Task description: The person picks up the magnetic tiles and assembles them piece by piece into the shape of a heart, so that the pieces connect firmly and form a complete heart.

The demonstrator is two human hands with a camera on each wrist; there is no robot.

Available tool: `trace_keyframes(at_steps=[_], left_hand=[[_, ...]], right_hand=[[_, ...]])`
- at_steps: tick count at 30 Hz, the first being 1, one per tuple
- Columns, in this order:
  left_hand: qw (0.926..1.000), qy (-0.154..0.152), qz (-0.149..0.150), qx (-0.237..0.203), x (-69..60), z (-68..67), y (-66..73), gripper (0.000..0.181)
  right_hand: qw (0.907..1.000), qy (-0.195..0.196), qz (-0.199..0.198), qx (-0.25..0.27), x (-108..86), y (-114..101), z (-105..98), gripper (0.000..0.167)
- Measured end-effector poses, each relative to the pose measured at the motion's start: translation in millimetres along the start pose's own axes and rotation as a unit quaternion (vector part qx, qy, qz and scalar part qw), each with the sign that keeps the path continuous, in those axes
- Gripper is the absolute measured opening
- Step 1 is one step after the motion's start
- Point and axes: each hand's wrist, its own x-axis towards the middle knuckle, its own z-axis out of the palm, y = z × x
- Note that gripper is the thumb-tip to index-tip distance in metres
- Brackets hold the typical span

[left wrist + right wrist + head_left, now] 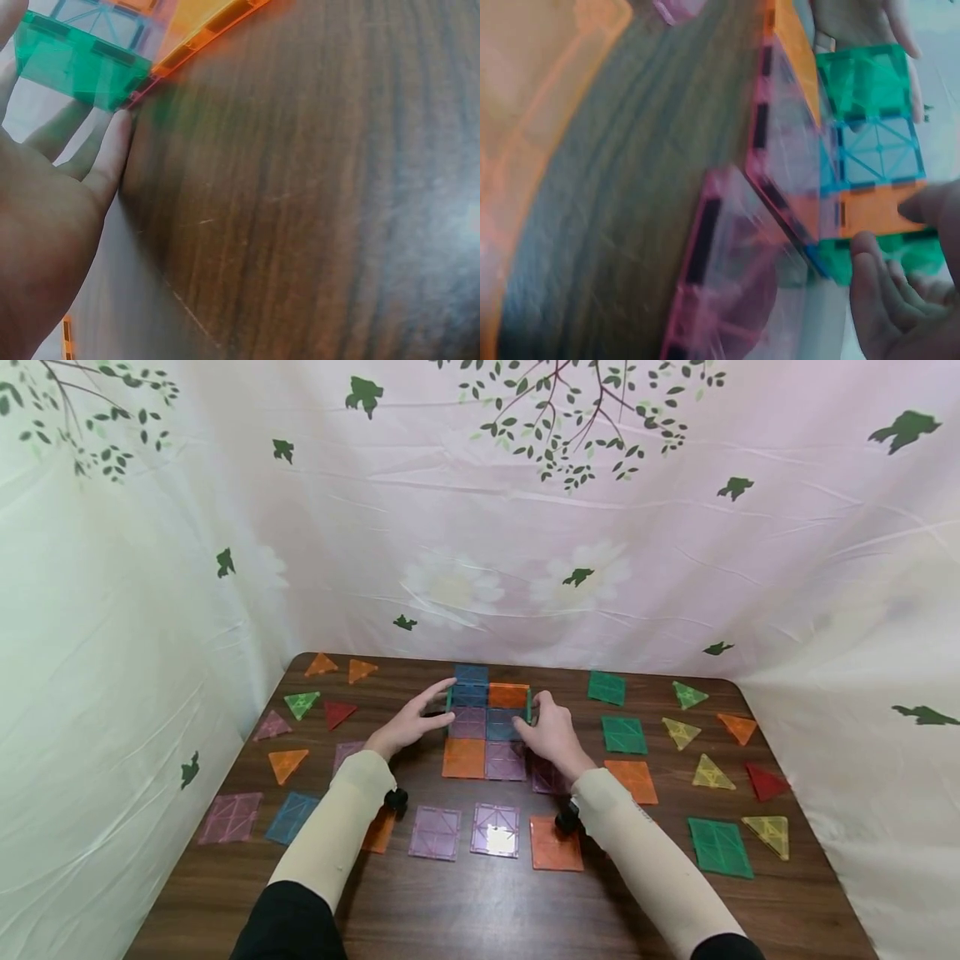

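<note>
Standing between the hands: 1 structure of see-through tiles (484, 745).
Base: 4 flat squares (463, 758), 2 purple, 1 blue, 1 orange.
Back: 1 blue upright (470, 696) and 1 orange upright (508, 696); 1 more blue tile (472, 674) shows past them, perhaps lying behind, hard to tell.
Sides: 1 left green wall (79, 64), 1 right green wall (528, 706).
Left hand (408, 727): fingers extended, fingertips against the outside of the left green wall, not wrapped round it.
Right hand (553, 735): pinching the right green wall between thumb and fingers.
Loose squares (435, 833): 12 on the table (442, 910) around the hands; 5 purple, 3 green, 3 orange, 1 blue.
Triangles (712, 772): 6 left of the left hand, 6 right of the right; 4 orange, 3 yellow, 2 green, 2 red, 1 pink.
Cloth (487, 527) beyond the hands: 10 green bird shapes (577, 577).
</note>
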Motion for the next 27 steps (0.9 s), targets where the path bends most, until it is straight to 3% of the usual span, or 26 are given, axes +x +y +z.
trace_keyframes(at_steps=[4, 6, 9, 12, 15, 18, 24, 27], left_hand=[[0.9997, 0.0, -0.005, -0.026, 1.9, -2.4, 0.3, 0.071], [0.9988, 0.017, -0.013, -0.045, 5.6, -4.1, 0.1, 0.066], [0.996, 0.078, -0.025, -0.035, 13.9, -5.9, -2.0, 0.056], [0.9869, 0.154, -0.038, 0.029, 24.1, -8.9, -5.4, 0.048], [0.9785, 0.189, -0.049, 0.067, 33.4, -13.4, -9.0, 0.038], [0.9794, 0.184, -0.046, 0.07, 43.7, -19.1, -13.4, 0.035], [0.9863, 0.142, -0.035, 0.076, 67.0, -25.7, -14.4, 0.042], [0.9876, 0.117, -0.045, 0.094, 78.1, -26.3, -13.8, 0.048]], right_hand=[[0.9992, -0.032, -0.023, 0.003, -1.1, 5.0, -10.0, 0.049], [0.9984, -0.041, -0.038, 0.002, -1.2, 8.0, -14.4, 0.053], [0.9971, -0.056, -0.052, 0.0, -2.8, 12.7, -19.7, 0.059], [0.9961, -0.072, -0.051, -0.004, -4.8, 18.0, -22.6, 0.062], [0.9948, -0.087, -0.052, -0.004, -6.5, 22.4, -24.2, 0.065], [0.9937, -0.094, -0.06, -0.002, -7.6, 25.2, -25.7, 0.066], [0.9929, -0.092, -0.075, -0.006, -10.9, 27.3, -31.6, 0.06], [0.9928, -0.091, -0.077, -0.005, -11.9, 27.8, -33.8, 0.058]])
